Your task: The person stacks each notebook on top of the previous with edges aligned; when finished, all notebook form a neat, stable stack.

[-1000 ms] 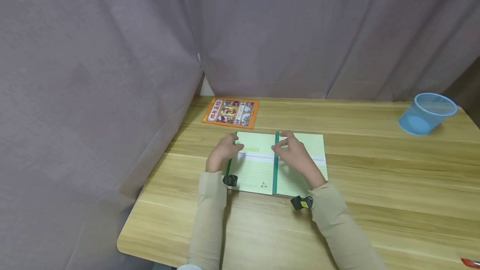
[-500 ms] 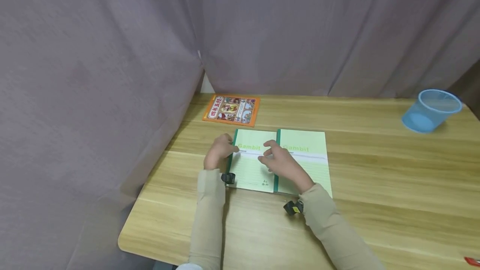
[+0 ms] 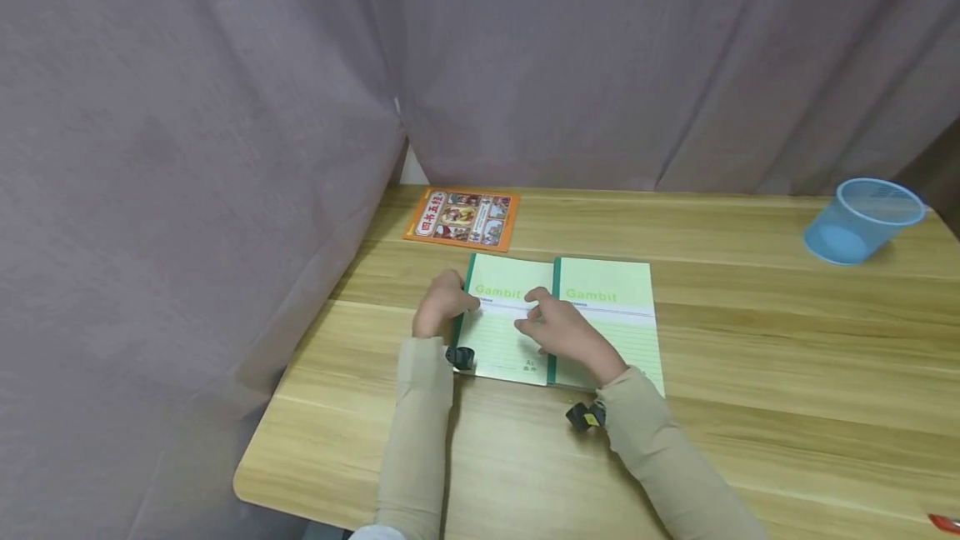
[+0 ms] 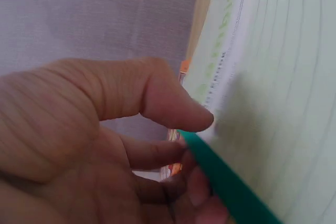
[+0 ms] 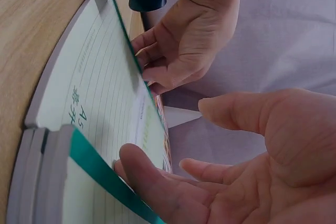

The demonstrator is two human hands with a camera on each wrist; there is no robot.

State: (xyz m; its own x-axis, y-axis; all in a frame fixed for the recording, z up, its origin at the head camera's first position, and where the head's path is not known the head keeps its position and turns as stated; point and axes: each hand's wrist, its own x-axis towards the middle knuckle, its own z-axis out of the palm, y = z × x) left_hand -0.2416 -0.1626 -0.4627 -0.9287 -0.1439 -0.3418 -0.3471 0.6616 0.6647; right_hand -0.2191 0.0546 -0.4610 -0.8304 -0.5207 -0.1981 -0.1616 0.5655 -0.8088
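Note:
Two pale green notebooks with dark green spines lie side by side, "Gambit" printed on their covers. My left hand (image 3: 442, 307) grips the spine edge of the left notebook (image 3: 501, 348), thumb over the cover and fingers at and below the green strip. In the right wrist view that notebook's (image 5: 97, 51) spine side tilts up. My right hand (image 3: 568, 330) hovers over the seam between the notebooks, thumb and fingers spread and holding nothing. The right notebook (image 3: 618, 282) is partly covered by this hand; at its edge, stacked layers (image 5: 39, 177) show in the right wrist view.
An orange picture book (image 3: 462, 218) lies behind the notebooks on the wooden table (image 3: 750, 340). A blue mesh basket (image 3: 862, 223) stands at the back right. Something red (image 3: 945, 522) shows at the lower right edge. Grey curtains (image 3: 540, 65) hang behind and to the left.
My right hand has moved left and slightly down from the right notebook's spine to the seam. My left hand stays at the left notebook's spine, whose far edge has risen slightly.

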